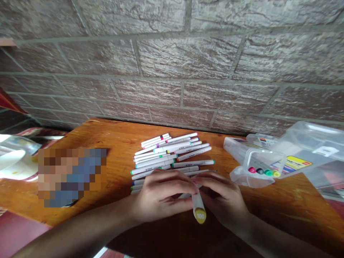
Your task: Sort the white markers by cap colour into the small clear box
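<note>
A pile of several white markers (pixel 172 154) with coloured caps lies on the wooden table (pixel 113 139). My left hand (pixel 161 195) and my right hand (pixel 223 200) meet just in front of the pile, fingers closed. Together they grip one white marker (pixel 199 209), whose yellow end cap marked 100 points toward me. The fingers hide the far end of that marker and the nearest markers of the pile.
A clear plastic marker case (pixel 252 163) lies on its side at the right, holding several markers, its lid (pixel 309 150) open behind it. A brick-pattern wall (pixel 172 64) rises behind the table. A blurred-out patch (pixel 71 177) and white items (pixel 13 161) sit at the left.
</note>
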{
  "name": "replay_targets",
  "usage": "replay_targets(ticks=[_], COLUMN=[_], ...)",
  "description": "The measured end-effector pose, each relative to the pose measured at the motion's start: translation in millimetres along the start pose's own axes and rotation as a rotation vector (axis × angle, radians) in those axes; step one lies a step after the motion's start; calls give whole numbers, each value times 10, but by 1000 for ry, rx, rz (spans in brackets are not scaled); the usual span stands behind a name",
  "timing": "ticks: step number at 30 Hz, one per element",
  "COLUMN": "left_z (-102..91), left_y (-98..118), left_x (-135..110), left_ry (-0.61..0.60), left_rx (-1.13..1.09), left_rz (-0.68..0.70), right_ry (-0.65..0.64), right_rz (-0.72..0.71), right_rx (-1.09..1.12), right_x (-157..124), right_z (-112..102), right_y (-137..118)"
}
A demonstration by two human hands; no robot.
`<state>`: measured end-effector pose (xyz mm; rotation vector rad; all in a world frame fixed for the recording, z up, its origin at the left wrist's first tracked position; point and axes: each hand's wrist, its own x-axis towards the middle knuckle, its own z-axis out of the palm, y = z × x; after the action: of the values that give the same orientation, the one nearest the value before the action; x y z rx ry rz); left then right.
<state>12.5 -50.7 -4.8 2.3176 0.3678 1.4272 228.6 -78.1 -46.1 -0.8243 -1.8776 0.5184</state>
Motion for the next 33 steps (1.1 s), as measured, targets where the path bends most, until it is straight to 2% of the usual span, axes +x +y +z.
replay_targets(ticks=[33], left_z=[-13], left_y=[-29], left_x=[-4], left_ry=[8], left_rx=[-39], left_rz=[-2], right_ry=[16], right_rz=[31], right_rx=[-11], right_x=[5], right_z=[-18], right_y=[-20])
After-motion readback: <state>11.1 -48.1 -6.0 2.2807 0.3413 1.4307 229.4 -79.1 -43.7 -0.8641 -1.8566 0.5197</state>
